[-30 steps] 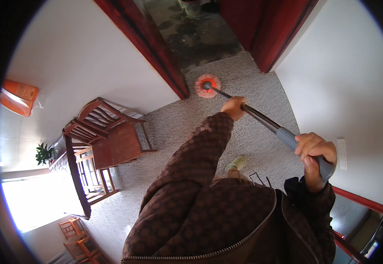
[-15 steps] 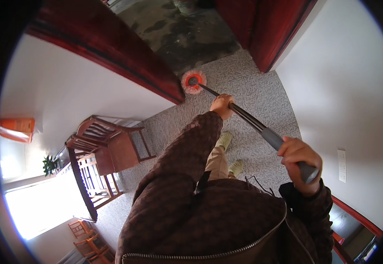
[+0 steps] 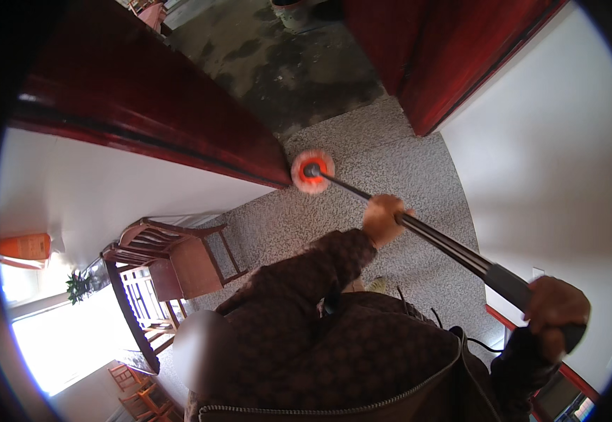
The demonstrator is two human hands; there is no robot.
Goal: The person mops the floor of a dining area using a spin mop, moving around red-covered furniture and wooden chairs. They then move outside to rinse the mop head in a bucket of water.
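Note:
I hold a round mop with a dark pole, a grey grip and an orange-centred head. Partway down the pole, my left hand is wrapped around it. Near the upper end my right hand closes over the grip, its fingers slightly smeared by motion. The fluffy pinkish mop head rests on the speckled grey floor, close against the bottom corner of the dark red door frame. My shoes are mostly hidden under the jacket and arm.
A doorway with red panels opens onto a dark, wet-looking floor; a bucket stands beyond. A wooden chair is at left, near a table and a potted plant. A white wall closes the right side.
The mop head has come nearer to me along the door frame's edge. Both hands have shifted right and down in the view, still on the pole.

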